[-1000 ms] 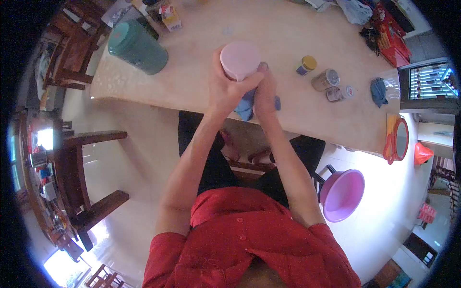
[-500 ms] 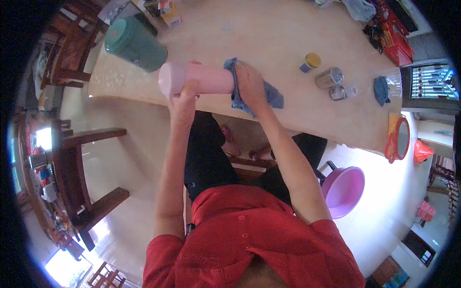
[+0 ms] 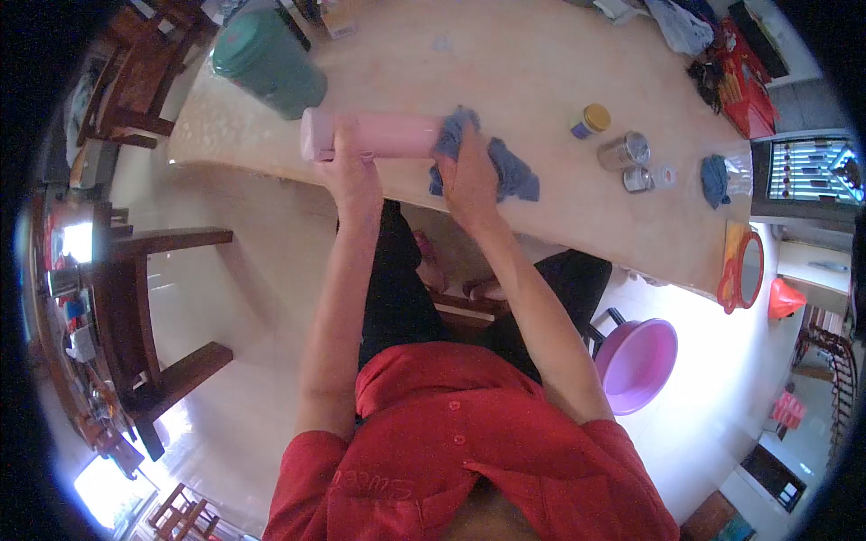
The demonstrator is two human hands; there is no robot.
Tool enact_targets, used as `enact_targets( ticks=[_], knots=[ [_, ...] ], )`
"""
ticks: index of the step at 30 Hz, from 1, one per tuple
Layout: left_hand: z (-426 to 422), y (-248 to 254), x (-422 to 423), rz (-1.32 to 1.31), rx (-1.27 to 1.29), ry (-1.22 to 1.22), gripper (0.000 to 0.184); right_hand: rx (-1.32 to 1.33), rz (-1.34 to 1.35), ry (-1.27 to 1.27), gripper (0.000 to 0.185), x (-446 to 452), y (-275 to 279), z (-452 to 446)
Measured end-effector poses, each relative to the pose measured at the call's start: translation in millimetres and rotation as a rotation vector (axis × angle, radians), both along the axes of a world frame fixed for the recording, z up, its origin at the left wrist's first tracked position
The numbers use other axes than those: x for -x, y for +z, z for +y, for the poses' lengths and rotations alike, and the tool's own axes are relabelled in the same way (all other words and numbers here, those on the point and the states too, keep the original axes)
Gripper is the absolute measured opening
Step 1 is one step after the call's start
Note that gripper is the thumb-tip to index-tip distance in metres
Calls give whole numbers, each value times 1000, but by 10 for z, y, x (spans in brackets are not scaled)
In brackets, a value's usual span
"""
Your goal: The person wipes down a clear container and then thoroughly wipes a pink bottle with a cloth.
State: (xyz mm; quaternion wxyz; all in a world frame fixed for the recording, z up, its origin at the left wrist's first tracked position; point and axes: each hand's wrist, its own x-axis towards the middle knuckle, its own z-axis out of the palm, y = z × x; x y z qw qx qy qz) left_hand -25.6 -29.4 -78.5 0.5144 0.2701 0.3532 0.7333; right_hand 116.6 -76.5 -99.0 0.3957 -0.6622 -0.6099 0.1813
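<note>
A pink thermos flask (image 3: 401, 135) lies sideways in the air over the table's near edge. My left hand (image 3: 350, 171) grips it close to its paler end on the left. Around the flask's right end is a blue cloth (image 3: 458, 131), pressed there by my right hand (image 3: 471, 180). Part of the cloth hangs out to the right of that hand. The flask's right end is hidden under the cloth and fingers. Just behind the flask's left end stands a green lidded container (image 3: 275, 72).
On the table (image 3: 514, 72) to the right are a yellow-lidded jar (image 3: 591, 121), two clear jars (image 3: 623, 151) and another blue cloth (image 3: 715, 180). An orange-framed mirror (image 3: 749, 269) sits at the right edge. Beside my leg is a pink basin (image 3: 639, 365); wooden chairs (image 3: 171, 379) stand left.
My left hand has rolled over the flask, its thumb side now across the top. My right hand has turned, bunching the cloth higher at the flask's end. The view has shifted slightly.
</note>
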Motion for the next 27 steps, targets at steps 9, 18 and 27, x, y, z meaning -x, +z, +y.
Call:
enact_targets(
  ticks=[9, 18, 27],
  knots=[
    [-229, 317, -335, 457, 26, -114, 32, -103, -49, -92, 36, -382, -21, -254],
    [-239, 496, -797, 602, -107, -328, 64, -218, 447, -158, 23, -696, 1192, -270],
    [-174, 479, -836, 811, -360, -305, 47, -465, -361, 225, 38, -285, 1353, 90]
  ],
)
